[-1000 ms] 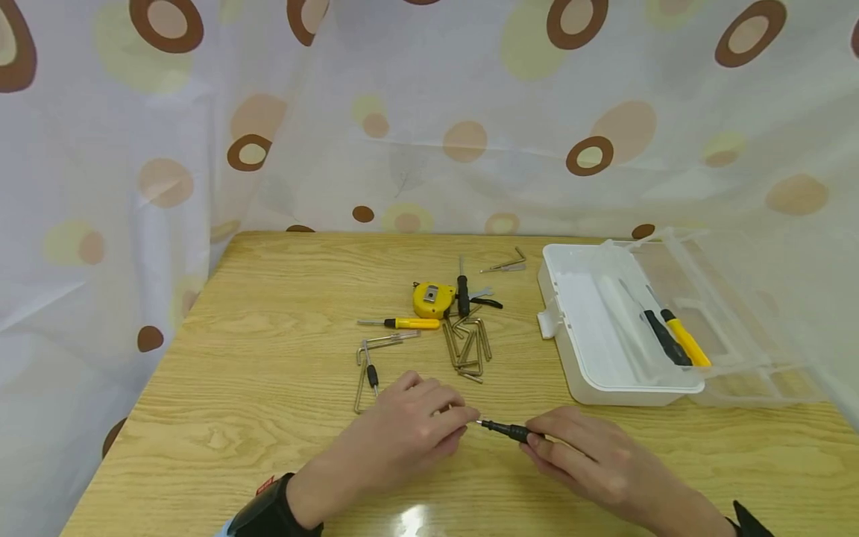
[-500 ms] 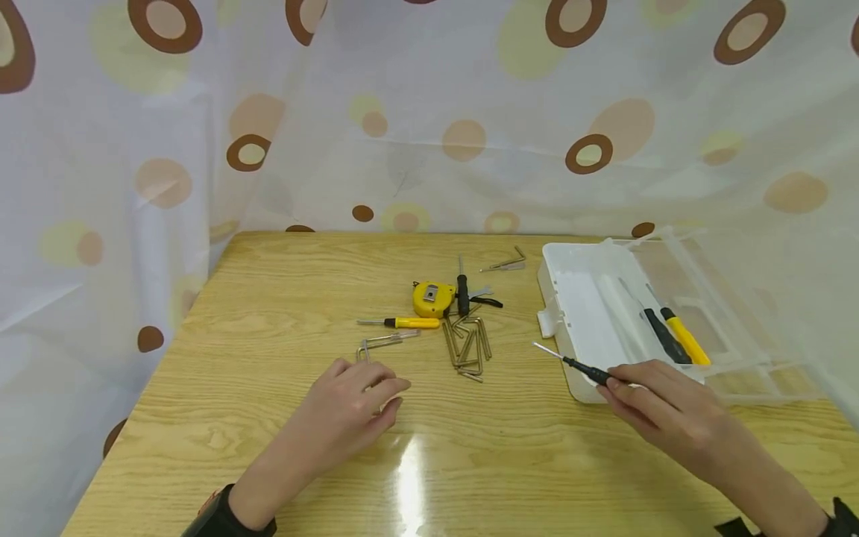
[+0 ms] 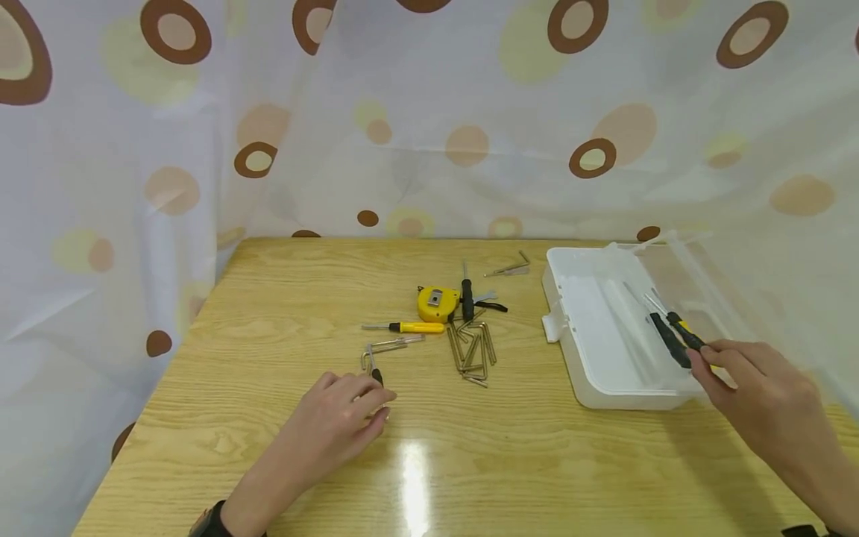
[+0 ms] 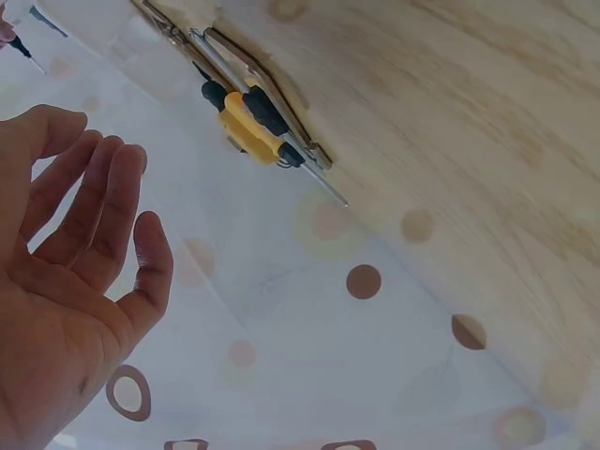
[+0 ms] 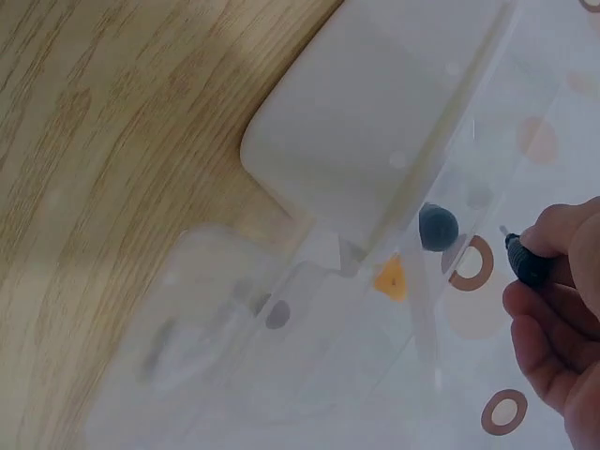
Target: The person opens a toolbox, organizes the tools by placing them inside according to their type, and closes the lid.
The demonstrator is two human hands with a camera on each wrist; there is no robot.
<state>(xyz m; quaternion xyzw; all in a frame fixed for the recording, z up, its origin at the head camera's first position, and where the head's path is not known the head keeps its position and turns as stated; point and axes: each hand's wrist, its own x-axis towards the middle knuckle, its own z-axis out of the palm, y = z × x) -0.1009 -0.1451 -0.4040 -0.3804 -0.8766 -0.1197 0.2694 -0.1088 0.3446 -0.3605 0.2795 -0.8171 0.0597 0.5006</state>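
Observation:
My right hand (image 3: 765,388) pinches a slim black precision screwdriver (image 5: 528,262) by its handle, blade pointing away, over the clear lid side of the open toolbox (image 3: 570,354). Behind it in the head view lie a black-handled screwdriver (image 3: 669,343) and a yellow-and-black screwdriver (image 5: 392,279), the latter mostly covered. My left hand (image 3: 335,418) hovers near the table front with fingers loosely bent; its palm (image 4: 66,347) is bare in the left wrist view. Just beyond its fingertips is a small black-handled screwdriver (image 3: 376,374), partly hidden by the hand, beside an L-shaped hex key (image 3: 389,346).
Mid-table lie a yellow tape measure (image 3: 436,304), a yellow screwdriver (image 3: 419,327), an upright-lying black screwdriver (image 3: 467,300) and a heap of hex keys (image 3: 473,358). Another hex key (image 3: 513,266) is farther back. A patterned curtain (image 3: 403,112) closes off the rear.
My right hand has carried the black precision screwdriver right, from the front middle to over the toolbox lid. My left hand has drawn back to the left, away from its tip.

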